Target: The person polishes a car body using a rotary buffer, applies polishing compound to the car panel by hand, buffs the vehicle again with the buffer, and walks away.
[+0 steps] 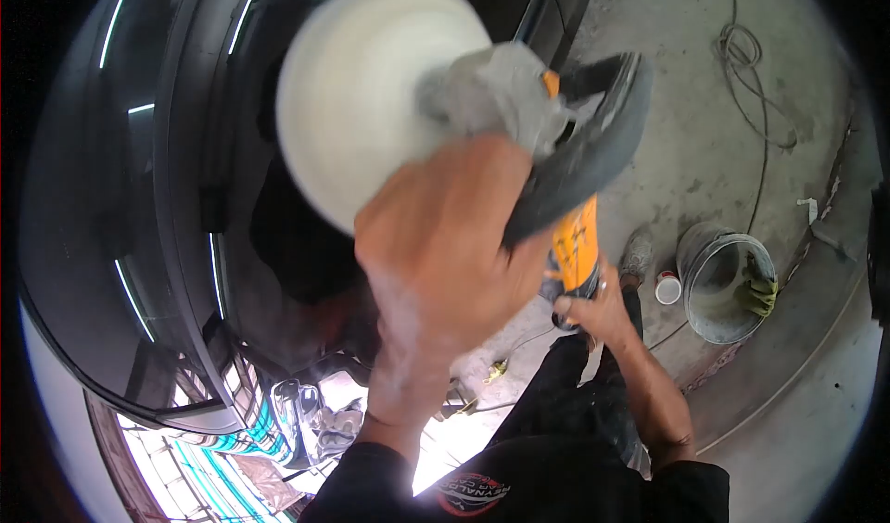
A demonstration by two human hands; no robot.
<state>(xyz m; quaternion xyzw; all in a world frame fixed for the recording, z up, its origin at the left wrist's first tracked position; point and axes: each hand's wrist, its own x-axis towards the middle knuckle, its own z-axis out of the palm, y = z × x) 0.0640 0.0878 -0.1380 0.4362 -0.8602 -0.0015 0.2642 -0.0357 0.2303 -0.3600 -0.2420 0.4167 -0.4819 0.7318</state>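
Note:
A yellow and grey polisher (577,243) is held up before me in both hands. My left hand (440,235), blurred, is closed around its black front handle (598,152), close to the grey gear head. My right hand (603,310) wraps the rear end of the yellow body, low on the right. The round white polishing pad (357,96) is smeared as though spinning. Behind it stretches the glossy black car body (102,208). Whether the pad touches the panel I cannot tell.
On the concrete floor (667,115) at right stands a bucket (693,282) with a yellowish-green cloth or glove (760,293) over its rim. A small white-topped cup (667,288) is beside it. A coiled cord (742,50) lies farther up. Bright light enters at lower left.

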